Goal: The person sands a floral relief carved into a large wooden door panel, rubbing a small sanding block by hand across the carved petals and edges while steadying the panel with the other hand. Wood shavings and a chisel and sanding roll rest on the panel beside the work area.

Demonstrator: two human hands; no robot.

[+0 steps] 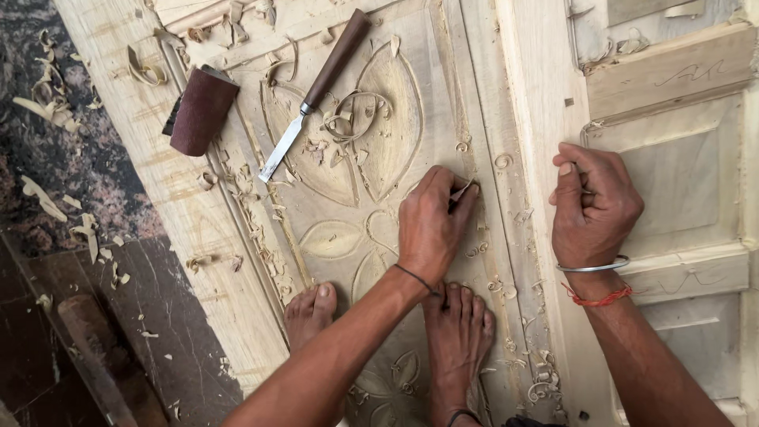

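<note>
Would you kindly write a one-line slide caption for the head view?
Left hand pinches a small blade on a carved wooden door panel; right hand rests alongside.

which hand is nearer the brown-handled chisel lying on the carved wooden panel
Left. The left hand rests just below and right of the brown-handled chisel; the right hand sits farther right, on the pale wooden frame.

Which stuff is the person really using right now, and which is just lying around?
In use:
left hand pinching a small pale blade
right hand pressing down
pale carved wooden door panel

Lying about:
brown-handled steel chisel
dark red sandpaper roll
curly pale wood shavings
</note>
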